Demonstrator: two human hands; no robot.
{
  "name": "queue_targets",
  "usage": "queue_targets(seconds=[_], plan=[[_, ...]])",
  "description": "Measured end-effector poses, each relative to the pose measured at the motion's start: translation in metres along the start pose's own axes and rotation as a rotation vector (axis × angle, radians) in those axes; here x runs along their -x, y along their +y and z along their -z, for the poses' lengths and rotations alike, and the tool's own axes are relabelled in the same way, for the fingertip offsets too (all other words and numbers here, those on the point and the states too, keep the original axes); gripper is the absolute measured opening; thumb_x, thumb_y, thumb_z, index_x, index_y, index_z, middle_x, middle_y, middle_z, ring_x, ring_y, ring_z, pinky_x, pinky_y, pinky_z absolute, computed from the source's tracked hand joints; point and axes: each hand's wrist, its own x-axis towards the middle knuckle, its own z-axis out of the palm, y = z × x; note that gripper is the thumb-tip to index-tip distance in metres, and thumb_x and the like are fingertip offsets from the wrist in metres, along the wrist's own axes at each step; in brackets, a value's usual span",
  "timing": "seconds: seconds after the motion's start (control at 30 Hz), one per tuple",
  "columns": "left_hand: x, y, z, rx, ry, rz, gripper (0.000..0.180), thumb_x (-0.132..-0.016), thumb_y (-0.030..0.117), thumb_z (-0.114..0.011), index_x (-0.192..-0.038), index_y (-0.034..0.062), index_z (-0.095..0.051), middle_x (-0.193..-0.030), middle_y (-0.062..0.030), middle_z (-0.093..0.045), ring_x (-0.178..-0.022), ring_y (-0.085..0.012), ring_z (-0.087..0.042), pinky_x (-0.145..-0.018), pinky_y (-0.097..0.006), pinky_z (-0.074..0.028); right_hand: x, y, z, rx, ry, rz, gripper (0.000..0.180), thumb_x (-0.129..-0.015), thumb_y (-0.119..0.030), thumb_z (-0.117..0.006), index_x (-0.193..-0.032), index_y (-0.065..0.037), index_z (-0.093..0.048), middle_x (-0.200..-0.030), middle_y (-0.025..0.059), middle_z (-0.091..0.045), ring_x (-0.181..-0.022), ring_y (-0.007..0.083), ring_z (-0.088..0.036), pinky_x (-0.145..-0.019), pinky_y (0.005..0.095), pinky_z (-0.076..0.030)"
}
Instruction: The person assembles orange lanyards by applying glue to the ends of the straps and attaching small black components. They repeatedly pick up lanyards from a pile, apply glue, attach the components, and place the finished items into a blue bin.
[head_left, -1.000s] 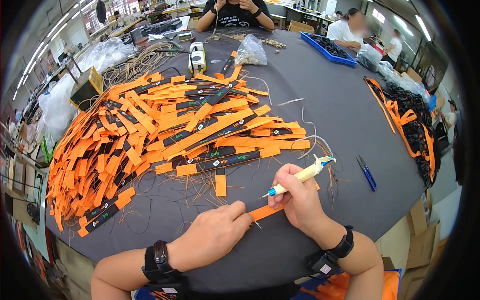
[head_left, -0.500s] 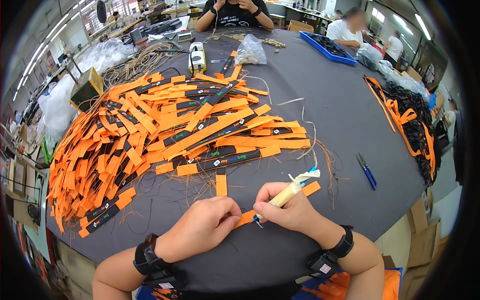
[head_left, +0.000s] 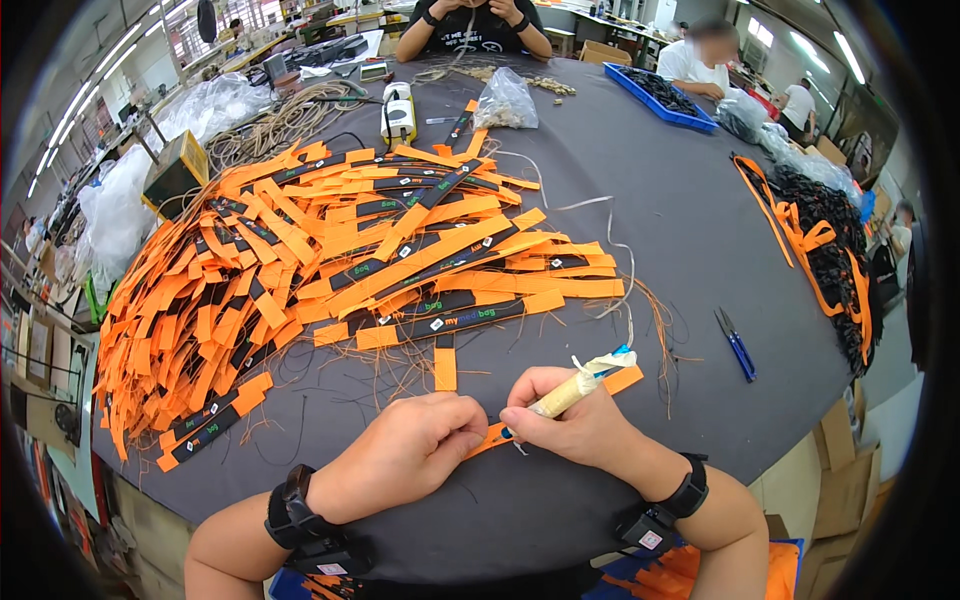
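Bare forearms, no sleeves. Black band with a small dark module on each wrist, behind left hand [head_left: 415, 455] and right hand [head_left: 575, 430].

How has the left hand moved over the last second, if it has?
Yes. The left hand has slid right, away from the lone short orange strip lying on the grey table, and now meets the right hand at the strip being worked.

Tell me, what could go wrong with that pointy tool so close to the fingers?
The tape-wrapped pointed tool in the right hand works right beside the left hand pinning the orange fabric strip, so a slip might prick a finger. Loose threads nearby could snag the tip.
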Motion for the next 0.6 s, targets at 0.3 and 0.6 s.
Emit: queue_targets(seconds=[0.3, 0.6], plan=[[-0.0001, 0.0012, -0.0005, 0.013, 0.017, 0.004, 0.005, -0.090, 0.004, -0.066, -0.091, 0.0019, -0.062, -0.081, -0.0097, -0.064, -0.071, -0.0224, -0.063, -0.065, -0.031, -0.050, 0.0004, 0.0002, -0.0040, -0.016, 0.028, 0.035, 0.016, -0.090, -0.016, -0.071, -0.083, -0.005, -0.063, -0.067, -0.0025, -0.061, -0.059, 0.0035, -0.054, -0.053, 0.0211, -0.041], [-0.0004, 0.0047, 0.0017, 0.055, -0.017, 0.048, 0.002, -0.091, 0.001, -0.057, -0.092, 0.0008, -0.058, -0.083, -0.0153, -0.063, -0.079, -0.0329, -0.063, -0.069, -0.037, -0.051, 0.0013, -0.0026, -0.0043, 0.037, 0.027, 0.032, 0.015, -0.090, -0.017, -0.071, -0.084, -0.005, -0.063, -0.068, -0.0033, -0.061, -0.060, 0.0032, -0.054, -0.053, 0.0209, -0.041]])
